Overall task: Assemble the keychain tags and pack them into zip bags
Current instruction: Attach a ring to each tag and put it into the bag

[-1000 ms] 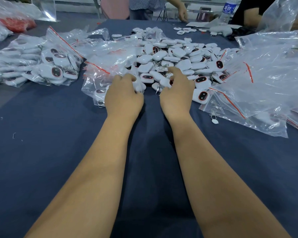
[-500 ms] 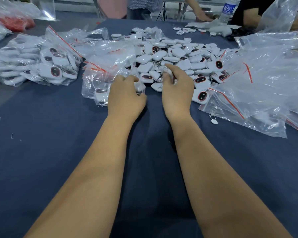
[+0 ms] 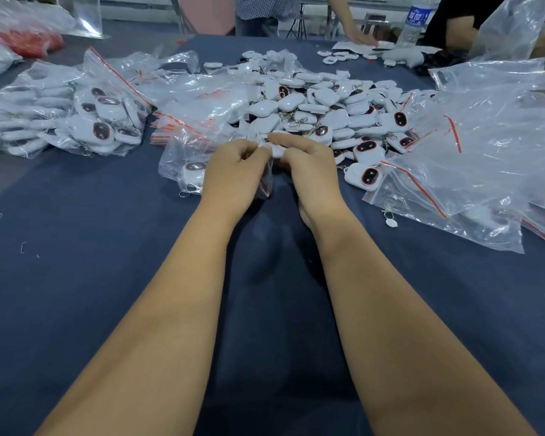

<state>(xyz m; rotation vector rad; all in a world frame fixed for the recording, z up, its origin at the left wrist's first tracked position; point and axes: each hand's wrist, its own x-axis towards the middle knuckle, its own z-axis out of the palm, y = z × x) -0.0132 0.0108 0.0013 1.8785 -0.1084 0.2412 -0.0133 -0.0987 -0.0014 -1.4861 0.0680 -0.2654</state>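
A white keychain tag [image 3: 272, 150] is pinched between the two hands at the near edge of the loose tag pile [image 3: 324, 111], just above the dark blue tabletop [image 3: 76, 278]. The left hand [image 3: 233, 174] has its fingers curled in round the tag's left end, and a clear zip bag [image 3: 199, 158] with a red seal strip appears to be caught under the same hand; one tag can already be seen inside that bag. The right hand [image 3: 309, 171] is closed on the tag's right end, the forefinger laid along its top. Whether a ring or chain is being fitted at this moment cannot be told, since the joint is hidden by the fingers.

Several slips are judged possible from here. The small metal ring could be dropped onto the tabletop, where it would be hard to pick out among the scattered bits of wire. The thin bag film could be trapped in the pinch and torn, or its mouth could fold shut so that the tag is pushed against the plastic rather than into it. The tag's chain could also snag on neighbouring chains in the pile, which lies touching the hands, and extra tags could be dragged out. The empty bags [image 3: 485, 146] heaped at the right could be swept aside by the right forearm.
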